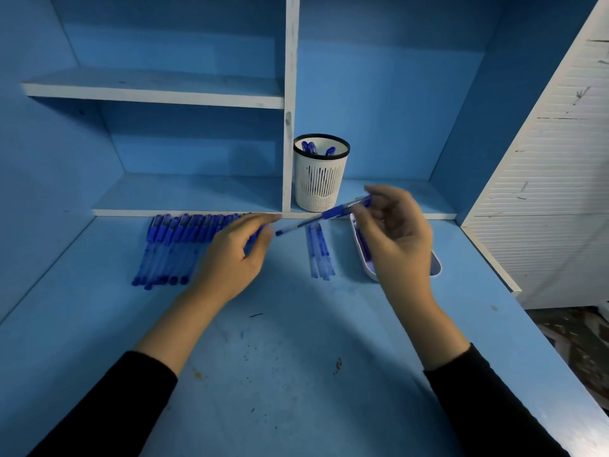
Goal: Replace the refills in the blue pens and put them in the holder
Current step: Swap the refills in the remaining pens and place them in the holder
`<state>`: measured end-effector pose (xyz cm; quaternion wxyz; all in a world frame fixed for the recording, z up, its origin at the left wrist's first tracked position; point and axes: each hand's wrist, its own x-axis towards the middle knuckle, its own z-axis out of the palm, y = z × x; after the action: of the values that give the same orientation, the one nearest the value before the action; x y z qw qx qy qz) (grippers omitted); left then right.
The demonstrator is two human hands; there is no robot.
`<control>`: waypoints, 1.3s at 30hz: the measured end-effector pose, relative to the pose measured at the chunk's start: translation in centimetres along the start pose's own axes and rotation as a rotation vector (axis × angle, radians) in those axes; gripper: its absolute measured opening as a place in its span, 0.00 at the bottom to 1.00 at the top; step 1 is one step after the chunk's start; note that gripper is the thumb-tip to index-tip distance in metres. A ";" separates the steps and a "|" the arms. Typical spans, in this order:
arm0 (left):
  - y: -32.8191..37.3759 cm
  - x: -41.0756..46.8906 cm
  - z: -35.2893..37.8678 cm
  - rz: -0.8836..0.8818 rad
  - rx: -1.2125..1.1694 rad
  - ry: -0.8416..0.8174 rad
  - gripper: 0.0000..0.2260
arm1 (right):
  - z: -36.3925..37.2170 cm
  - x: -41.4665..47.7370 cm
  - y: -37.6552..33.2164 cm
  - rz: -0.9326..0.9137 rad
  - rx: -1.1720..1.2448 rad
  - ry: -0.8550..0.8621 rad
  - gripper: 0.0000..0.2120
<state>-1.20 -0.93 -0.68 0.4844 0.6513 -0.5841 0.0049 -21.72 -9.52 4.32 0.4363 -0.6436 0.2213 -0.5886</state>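
My right hand [397,232] pinches a blue pen [321,216] by its upper end; the pen slants down to the left, above the desk. My left hand [235,255] hovers by the right end of a row of several blue pens [174,249] lying side by side, its fingers loosely curled; whether it holds something small between thumb and fingers is unclear. A white slotted holder [320,179] with a black rim stands on the low shelf and has a few blue pens in it. A few refills or pen barrels [319,252] lie between my hands.
A shallow white tray [359,249] with blue items lies under my right hand, mostly hidden. The blue desk [296,374] is backed by shelves with a white upright divider [290,103]. A white slatted panel [543,192] stands at the right.
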 end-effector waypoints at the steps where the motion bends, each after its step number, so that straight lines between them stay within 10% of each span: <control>1: -0.7 0.2 -0.1 -0.035 0.078 -0.034 0.16 | -0.2 0.5 -0.4 -0.026 -0.003 0.056 0.10; 11: -2.4 1.2 -0.1 -0.189 0.494 -0.359 0.23 | -0.2 9.3 -4.3 -0.341 -0.135 0.305 0.07; 27: -2.2 1.1 0.0 -0.204 0.456 -0.332 0.23 | 3.3 11.5 5.0 -0.271 -0.620 -0.038 0.07; 39: -1.6 -0.2 -2.4 -0.195 0.414 -0.249 0.20 | 5.4 1.0 3.9 0.216 -0.529 -0.236 0.11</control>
<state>1.35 0.55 -0.55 0.2635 0.7853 -0.5602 -0.0026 -15.53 -10.73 2.09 0.3361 -0.7715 0.3818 -0.3822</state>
